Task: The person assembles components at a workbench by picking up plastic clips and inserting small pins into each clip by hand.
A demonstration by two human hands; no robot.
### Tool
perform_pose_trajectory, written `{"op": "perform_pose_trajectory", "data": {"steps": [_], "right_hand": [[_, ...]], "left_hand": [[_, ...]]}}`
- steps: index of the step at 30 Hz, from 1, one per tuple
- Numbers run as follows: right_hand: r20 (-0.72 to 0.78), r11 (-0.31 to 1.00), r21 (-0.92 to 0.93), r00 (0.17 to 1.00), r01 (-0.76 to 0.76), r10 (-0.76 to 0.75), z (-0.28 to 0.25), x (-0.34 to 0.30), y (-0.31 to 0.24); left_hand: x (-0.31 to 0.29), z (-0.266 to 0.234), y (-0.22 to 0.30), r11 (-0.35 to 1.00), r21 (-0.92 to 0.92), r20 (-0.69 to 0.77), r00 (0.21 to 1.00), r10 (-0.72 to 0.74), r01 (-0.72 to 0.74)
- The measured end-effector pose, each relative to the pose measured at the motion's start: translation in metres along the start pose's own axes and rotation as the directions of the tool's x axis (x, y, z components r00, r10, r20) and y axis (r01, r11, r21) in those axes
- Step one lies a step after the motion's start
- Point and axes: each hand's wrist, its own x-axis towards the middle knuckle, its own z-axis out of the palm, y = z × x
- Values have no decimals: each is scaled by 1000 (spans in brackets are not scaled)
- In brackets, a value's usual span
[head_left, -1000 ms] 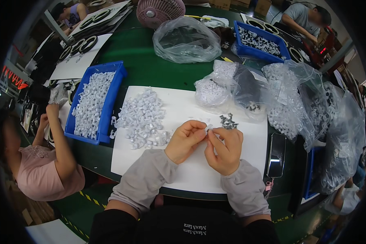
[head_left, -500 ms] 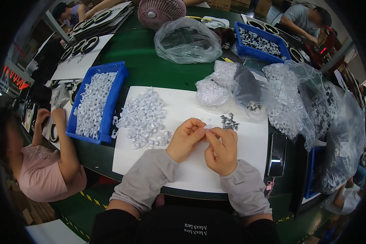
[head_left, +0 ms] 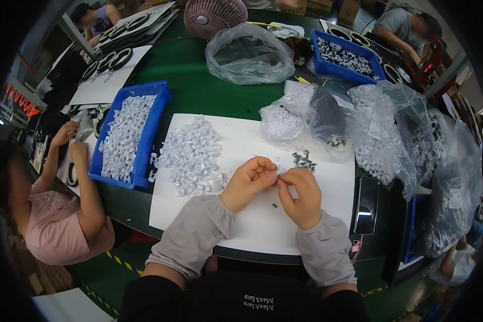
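- Narrow grip: your left hand (head_left: 249, 185) and right hand (head_left: 301, 197) pinch a small white piece (head_left: 280, 169), mid-frame — seemingly unfinished.
- White pile (head_left: 190, 153), centre-left, and dark bits (head_left: 304, 161), centre-right, remain; finished count unclear.

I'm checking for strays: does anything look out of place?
One dark piece lies alone on the white sheet beside the right hand, apart from the dark pile. Some white pieces lie just outside the blue tray.

the bench (head_left: 182, 96) is showing green, the sheet (head_left: 247, 231) plain white. along the sheet's left edge, piled parts (head_left: 190, 153) are showing white; beyond that edge, the tray (head_left: 152, 131) is showing blue. toward its right edge, small pieces (head_left: 304, 161) are showing grey.
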Motion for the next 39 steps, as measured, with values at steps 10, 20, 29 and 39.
{"op": "perform_pose_trajectory", "data": {"steps": [10, 20, 29, 39], "right_hand": [[10, 931, 250, 962, -267, 273, 5, -7, -4], [-79, 980, 171, 990, -105, 120, 7, -7, -4], [27, 989, -85, 992, 125, -123, -1, 3, -8], [84, 978, -142, 986, 156, -145, -3, 1, -5]], "left_hand": [[-3, 6, -1, 972, -205, 35, 993, -111, 116], [-5, 11, 3, 959, -245, 78, 989, -124, 140], [-5, 7, 2, 969, -248, 21, 1000, -5, 10], [-2, -2, 3, 997, 11, -18, 997, 70, -70]]}}
